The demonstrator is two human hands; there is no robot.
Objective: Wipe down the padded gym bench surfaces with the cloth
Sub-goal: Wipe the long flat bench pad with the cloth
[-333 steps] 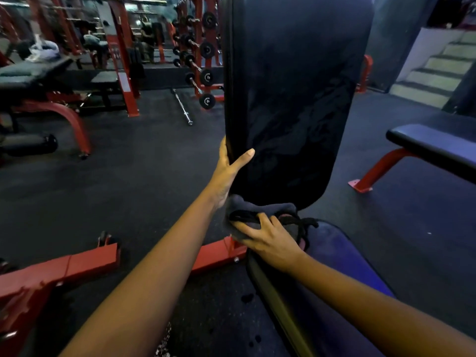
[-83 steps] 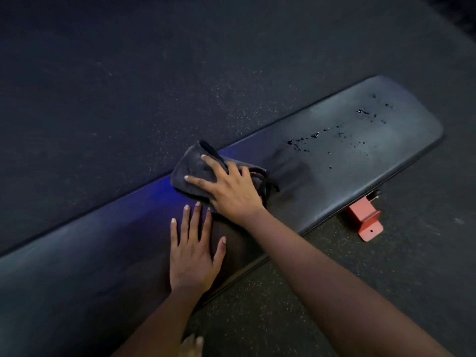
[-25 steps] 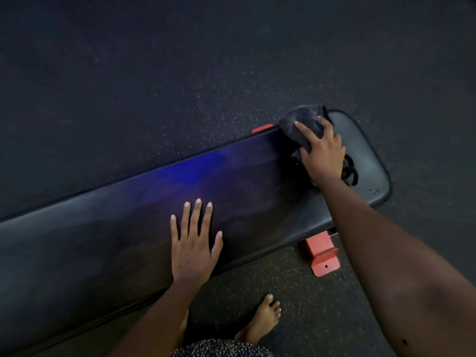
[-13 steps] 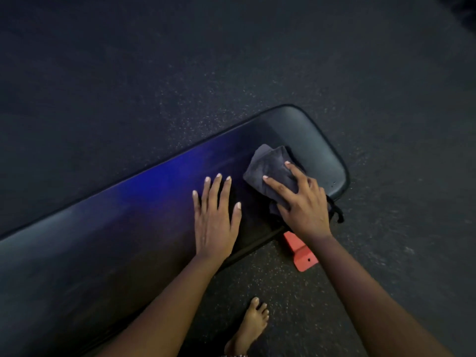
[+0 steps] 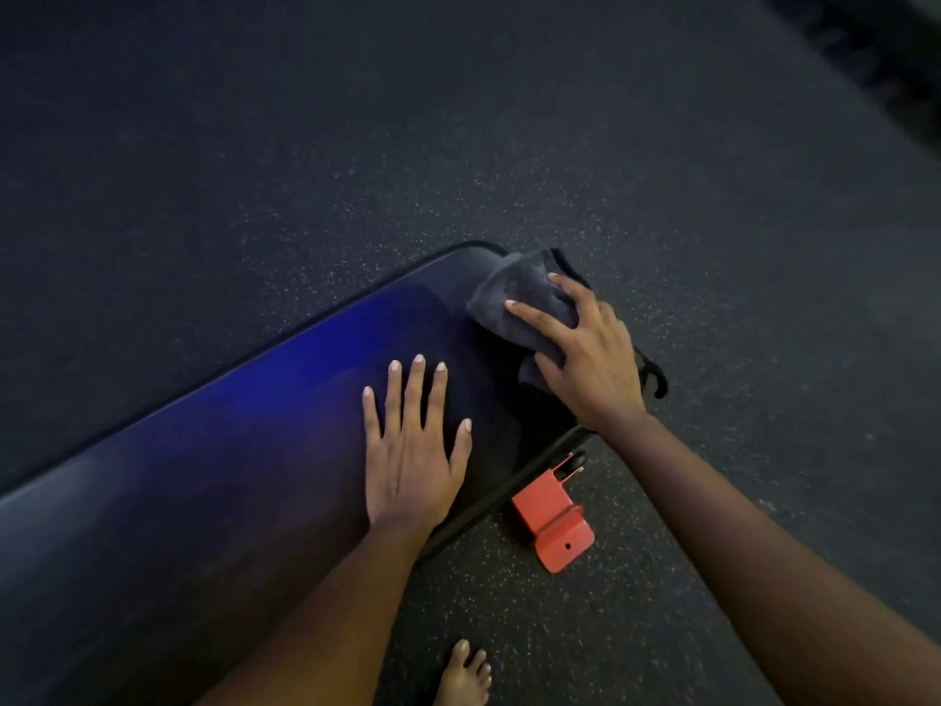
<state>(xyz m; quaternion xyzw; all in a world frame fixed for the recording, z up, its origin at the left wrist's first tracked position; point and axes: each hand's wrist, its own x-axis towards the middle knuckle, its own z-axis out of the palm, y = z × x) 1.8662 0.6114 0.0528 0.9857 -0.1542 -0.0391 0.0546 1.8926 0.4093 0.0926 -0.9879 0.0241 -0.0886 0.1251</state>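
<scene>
Head view: the long, blue-sheened black padded bench [image 5: 229, 450] ran diagonally from lower left up to its rounded end. The left hand [image 5: 412, 450] lay flat on it, fingers spread, holding nothing. The right hand [image 5: 585, 359], nearer that end, pressed the crumpled dark grey cloth [image 5: 514, 298] onto the far corner with extended fingers.

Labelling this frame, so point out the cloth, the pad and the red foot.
cloth [image 5: 519, 280], head view, fold beyond the fingertips
pad [image 5: 254, 425], head view, blue-lit top
red foot [image 5: 540, 501], head view, upper face
</scene>
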